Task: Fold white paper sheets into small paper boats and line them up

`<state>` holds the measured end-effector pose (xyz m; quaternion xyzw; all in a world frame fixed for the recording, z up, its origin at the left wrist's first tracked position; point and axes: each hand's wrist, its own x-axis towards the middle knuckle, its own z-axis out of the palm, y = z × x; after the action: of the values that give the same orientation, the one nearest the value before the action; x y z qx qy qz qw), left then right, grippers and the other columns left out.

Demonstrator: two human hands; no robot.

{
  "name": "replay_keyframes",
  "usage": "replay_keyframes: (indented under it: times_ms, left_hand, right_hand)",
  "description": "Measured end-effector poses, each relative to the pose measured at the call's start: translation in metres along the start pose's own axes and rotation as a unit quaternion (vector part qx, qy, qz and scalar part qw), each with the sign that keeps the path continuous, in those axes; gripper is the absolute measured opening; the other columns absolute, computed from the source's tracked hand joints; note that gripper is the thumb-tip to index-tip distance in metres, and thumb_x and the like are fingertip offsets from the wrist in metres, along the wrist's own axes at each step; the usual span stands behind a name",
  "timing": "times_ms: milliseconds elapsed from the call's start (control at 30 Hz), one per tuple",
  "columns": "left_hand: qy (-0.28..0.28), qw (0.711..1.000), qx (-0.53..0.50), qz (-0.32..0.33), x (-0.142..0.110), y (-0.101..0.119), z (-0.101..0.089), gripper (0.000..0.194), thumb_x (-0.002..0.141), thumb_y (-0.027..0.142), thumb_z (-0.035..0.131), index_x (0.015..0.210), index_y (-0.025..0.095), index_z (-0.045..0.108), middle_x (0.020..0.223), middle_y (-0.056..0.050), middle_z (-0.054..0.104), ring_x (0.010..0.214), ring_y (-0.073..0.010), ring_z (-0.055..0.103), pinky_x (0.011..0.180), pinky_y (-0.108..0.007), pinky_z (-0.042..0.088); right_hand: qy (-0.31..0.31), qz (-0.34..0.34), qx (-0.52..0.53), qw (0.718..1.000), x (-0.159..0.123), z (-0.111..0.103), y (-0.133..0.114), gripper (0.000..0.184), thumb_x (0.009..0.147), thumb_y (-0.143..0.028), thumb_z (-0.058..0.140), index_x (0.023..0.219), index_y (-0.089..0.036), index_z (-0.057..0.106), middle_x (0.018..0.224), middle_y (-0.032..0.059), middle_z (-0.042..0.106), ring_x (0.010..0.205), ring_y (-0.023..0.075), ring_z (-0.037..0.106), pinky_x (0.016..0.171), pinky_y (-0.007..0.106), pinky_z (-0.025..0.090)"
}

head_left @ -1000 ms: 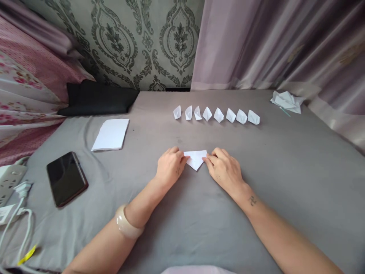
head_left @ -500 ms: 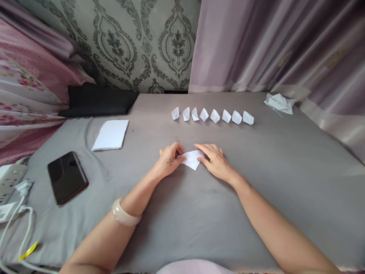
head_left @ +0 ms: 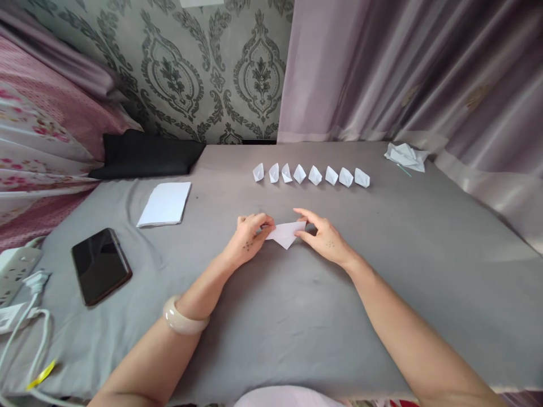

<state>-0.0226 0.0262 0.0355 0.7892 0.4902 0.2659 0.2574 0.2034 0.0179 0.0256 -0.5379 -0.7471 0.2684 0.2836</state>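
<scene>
A small folded piece of white paper [head_left: 287, 234] is between my hands, its lower edge coming to a point toward me. My left hand [head_left: 251, 236] pinches its left end between thumb and curled fingers. At the right end, my right hand [head_left: 321, 234] has its thumb against the front of the paper and a finger behind it, while the index finger is lifted away. Beyond my hands stands a row of several small folded white paper shapes, among them a pointed one [head_left: 315, 175] near the middle.
A stack of white paper [head_left: 165, 204] lies at left, with a dark phone [head_left: 102, 265] nearer me. White power strips [head_left: 17, 274] and cables are at the left edge. A black cloth [head_left: 148, 155] lies at back left. Crumpled white papers [head_left: 406, 156] sit at back right on the grey cloth [head_left: 424, 254].
The paper has been tilted up and now looks flatter and wider, with a straight upper edge. My right index finger has lifted. The whole view has shifted slightly.
</scene>
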Motion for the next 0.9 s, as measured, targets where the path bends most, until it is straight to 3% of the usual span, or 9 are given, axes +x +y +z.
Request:
replay_keyframes:
  times_ms: [167, 233, 333, 467, 667, 800, 900]
  left_hand:
    - [0.000, 0.999, -0.034, 0.027, 0.001, -0.001, -0.005, 0.020, 0.089, 0.039, 0.054, 0.089, 0.022, 0.063, 0.084, -0.001, 0.066, 0.080, -0.0162, 0.057, 0.086, -0.034, 0.037]
    - [0.040, 0.996, 0.018, 0.074, 0.000, -0.002, -0.007, 0.019, 0.090, 0.036, 0.054, 0.087, 0.022, 0.065, 0.087, -0.002, 0.067, 0.082, -0.0163, 0.056, 0.086, -0.035, 0.036]
    - [0.095, 0.974, 0.144, 0.149, -0.003, -0.003, -0.008, 0.019, 0.094, 0.030, 0.047, 0.092, 0.023, 0.065, 0.094, -0.004, 0.068, 0.085, -0.0168, 0.054, 0.081, -0.035, 0.035]
    - [0.057, 0.938, 0.266, 0.214, -0.006, -0.003, -0.005, 0.025, 0.096, 0.021, 0.038, 0.096, 0.020, 0.063, 0.097, -0.008, 0.067, 0.084, -0.0185, 0.052, 0.074, -0.035, 0.034]
    - [-0.040, 0.916, 0.318, 0.240, -0.008, -0.001, 0.005, 0.030, 0.096, 0.016, 0.032, 0.087, 0.016, 0.061, 0.085, -0.009, 0.062, 0.081, -0.0205, 0.049, 0.076, -0.036, 0.035]
    - [-0.053, 0.922, 0.326, 0.202, -0.012, 0.002, 0.009, 0.029, 0.095, 0.015, 0.034, 0.087, 0.016, 0.062, 0.085, -0.008, 0.061, 0.079, -0.0207, 0.049, 0.074, -0.036, 0.034]
    - [-0.046, 0.945, 0.290, 0.143, -0.015, 0.002, 0.011, 0.028, 0.095, 0.020, 0.037, 0.089, 0.017, 0.064, 0.087, -0.008, 0.063, 0.080, -0.0206, 0.051, 0.070, -0.034, 0.035]
  right_hand:
    - [0.040, -0.065, 0.028, 0.997, -0.001, -0.007, -0.004, 0.024, 0.086, -0.028, 0.057, 0.109, -0.030, 0.065, 0.103, 0.0004, 0.067, 0.099, 0.0179, 0.059, 0.088, 0.034, 0.044]
    - [0.067, -0.123, -0.005, 0.990, -0.002, -0.008, -0.008, 0.017, 0.089, -0.025, 0.055, 0.101, -0.028, 0.067, 0.095, 0.0003, 0.067, 0.090, 0.0161, 0.059, 0.087, 0.034, 0.041]
    - [0.106, -0.199, -0.116, 0.967, -0.003, -0.007, -0.011, 0.022, 0.092, -0.017, 0.048, 0.093, -0.025, 0.068, 0.091, 0.0020, 0.067, 0.085, 0.0158, 0.056, 0.088, 0.035, 0.037]
    - [0.105, -0.250, -0.261, 0.927, -0.005, -0.001, -0.008, 0.030, 0.091, -0.007, 0.040, 0.095, -0.021, 0.066, 0.091, 0.0044, 0.066, 0.087, 0.0173, 0.053, 0.088, 0.035, 0.033]
    - [0.012, -0.240, -0.324, 0.915, -0.009, 0.006, -0.008, 0.030, 0.090, -0.005, 0.040, 0.089, -0.018, 0.067, 0.086, 0.0060, 0.064, 0.084, 0.0185, 0.050, 0.085, 0.034, 0.034]
    - [-0.023, -0.204, -0.324, 0.923, -0.013, 0.004, -0.012, 0.027, 0.092, -0.008, 0.042, 0.093, -0.018, 0.067, 0.089, 0.0062, 0.065, 0.084, 0.0186, 0.052, 0.082, 0.034, 0.036]
    - [-0.022, -0.161, -0.285, 0.945, -0.014, 0.002, -0.013, 0.023, 0.094, -0.018, 0.046, 0.091, -0.019, 0.068, 0.091, 0.0055, 0.065, 0.084, 0.0184, 0.054, 0.079, 0.034, 0.038]
